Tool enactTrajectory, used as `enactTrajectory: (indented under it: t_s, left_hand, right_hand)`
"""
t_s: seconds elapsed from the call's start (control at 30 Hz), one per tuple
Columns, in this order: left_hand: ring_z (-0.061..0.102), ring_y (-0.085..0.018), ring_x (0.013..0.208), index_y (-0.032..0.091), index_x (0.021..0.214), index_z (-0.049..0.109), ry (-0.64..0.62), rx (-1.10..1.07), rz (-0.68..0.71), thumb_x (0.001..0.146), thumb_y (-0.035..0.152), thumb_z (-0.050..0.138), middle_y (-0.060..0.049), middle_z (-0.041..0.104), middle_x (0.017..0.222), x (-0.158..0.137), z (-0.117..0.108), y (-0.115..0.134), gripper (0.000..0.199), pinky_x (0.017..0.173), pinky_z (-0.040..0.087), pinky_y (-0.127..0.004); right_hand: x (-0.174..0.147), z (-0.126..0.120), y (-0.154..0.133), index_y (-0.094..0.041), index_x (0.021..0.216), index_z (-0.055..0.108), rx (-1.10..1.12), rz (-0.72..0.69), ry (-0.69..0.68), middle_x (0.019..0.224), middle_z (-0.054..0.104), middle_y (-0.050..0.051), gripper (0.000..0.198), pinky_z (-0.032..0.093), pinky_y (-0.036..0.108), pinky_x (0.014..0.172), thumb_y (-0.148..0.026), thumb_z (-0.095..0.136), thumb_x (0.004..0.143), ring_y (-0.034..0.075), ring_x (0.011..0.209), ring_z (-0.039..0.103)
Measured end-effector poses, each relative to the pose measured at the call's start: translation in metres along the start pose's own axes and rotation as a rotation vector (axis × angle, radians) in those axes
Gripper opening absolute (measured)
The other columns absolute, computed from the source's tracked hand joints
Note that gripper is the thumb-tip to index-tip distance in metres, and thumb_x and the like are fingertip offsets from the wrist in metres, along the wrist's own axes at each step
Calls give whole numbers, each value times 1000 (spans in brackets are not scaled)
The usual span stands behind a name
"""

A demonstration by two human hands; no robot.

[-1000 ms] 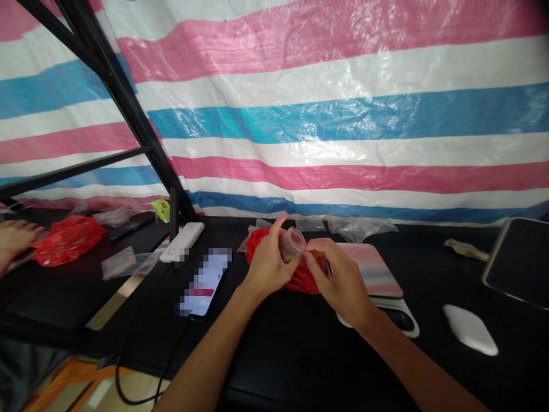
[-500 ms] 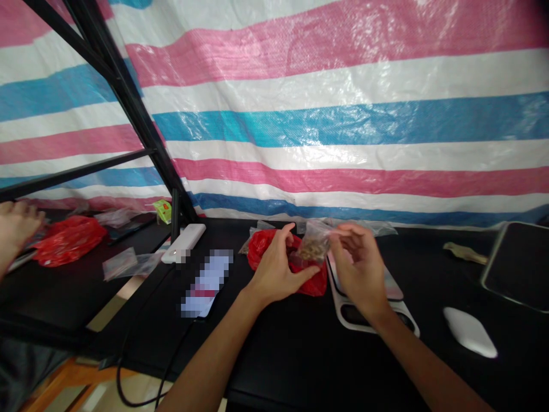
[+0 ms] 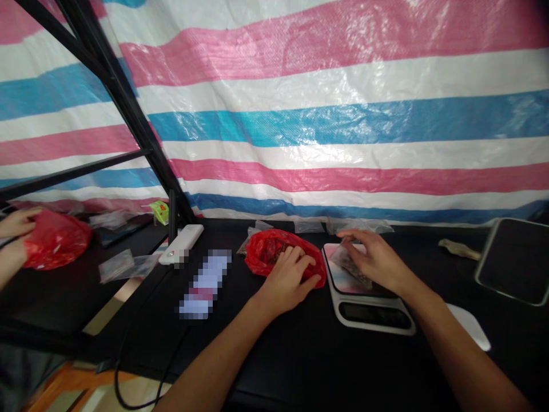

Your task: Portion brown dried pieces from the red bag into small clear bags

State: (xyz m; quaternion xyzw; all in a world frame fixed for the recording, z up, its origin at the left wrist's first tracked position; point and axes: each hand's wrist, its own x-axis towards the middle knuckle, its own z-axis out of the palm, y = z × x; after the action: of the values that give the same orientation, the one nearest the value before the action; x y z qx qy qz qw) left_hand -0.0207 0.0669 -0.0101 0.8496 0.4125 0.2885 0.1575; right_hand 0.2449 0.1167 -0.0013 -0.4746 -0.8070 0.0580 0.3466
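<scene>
Clear bag (image 3: 350, 264) half hidden under right hand (image 3: 373, 262)

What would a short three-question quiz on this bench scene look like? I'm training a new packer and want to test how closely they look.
1. True or false: the right hand rests on a small clear bag lying on the scale.
2. What does the left hand touch?
A. the white mouse
B. the red plastic bag
C. the power bank
3. Fill in: at the far left, another person's hands hold a second ____ bag.

Key
1. True.
2. B: its fingers lie on the red plastic bag, left of the scale.
3. Red: the other red bag is on the neighbouring table.
</scene>
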Motion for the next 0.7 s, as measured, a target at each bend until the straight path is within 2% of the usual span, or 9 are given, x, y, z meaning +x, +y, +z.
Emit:
enactTrajectory:
  t_s: [0.1, 0.23, 0.3, 0.37, 0.43, 0.53, 0.63, 0.7]
  left_hand:
    - [60, -22, 114, 22, 114, 64, 57, -225, 31, 98, 25, 60, -7, 63, 116, 1, 0, 3, 17, 107, 49, -40]
    - [66, -18, 102, 20, 107, 64, 188, -510, -18, 96, 16, 54, -8, 65, 112, 5, 1, -1, 16, 92, 58, -33]
    - [68, -18, 102, 19, 104, 63, 268, -635, -45, 95, 14, 53, -9, 65, 111, 8, 2, -7, 14, 89, 59, -32]
    - [69, -18, 101, 19, 102, 62, 344, -690, -79, 94, 13, 52, -8, 68, 109, 10, 1, -12, 15, 86, 59, -31]
    - [69, -17, 95, 19, 100, 63, 392, -641, -114, 93, 11, 50, -7, 70, 105, 10, -2, -15, 17, 80, 58, -29]
    - [69, -16, 84, 19, 92, 66, 326, -458, -98, 89, 8, 52, -4, 72, 95, 7, -6, -15, 18, 74, 55, -27]
    - [69, -15, 81, 20, 86, 67, 162, -350, 3, 87, 5, 53, -2, 73, 87, 3, -7, -10, 21, 78, 53, -27]
    - [69, -16, 87, 20, 89, 67, 112, -345, 71, 87, 2, 50, -2, 73, 91, 3, -7, -7, 25, 84, 53, -28]
  right_hand:
    - [2, -2, -2, -24, 120, 70, -23, -34, 80, 113, 77, 8, 27, 52, 49, 100, -35, 59, 98, 29, 107, 72]
    - [2, -11, -5, -25, 121, 69, -46, -34, 233, 118, 75, 9, 29, 51, 49, 101, -40, 53, 102, 29, 111, 69]
    - [1, -15, -9, -25, 118, 69, -35, -25, 288, 116, 75, 9, 28, 51, 48, 98, -39, 49, 104, 29, 109, 69]
    - [1, -19, -13, -25, 115, 70, -23, -28, 332, 111, 75, 9, 29, 51, 47, 96, -38, 46, 106, 29, 106, 69]
    - [0, -22, -15, -25, 112, 71, -25, -28, 362, 105, 74, 9, 30, 51, 47, 92, -37, 44, 106, 29, 101, 69]
    - [0, -24, -16, -26, 109, 71, -34, -34, 388, 99, 74, 8, 30, 50, 47, 89, -38, 44, 107, 29, 96, 69]
    - [0, -22, -15, -26, 109, 71, -28, -48, 383, 97, 74, 7, 29, 49, 46, 88, -37, 44, 107, 28, 95, 68]
    - [0, -21, -16, -27, 109, 71, -24, -52, 371, 96, 73, 6, 28, 49, 45, 87, -37, 45, 107, 27, 94, 68]
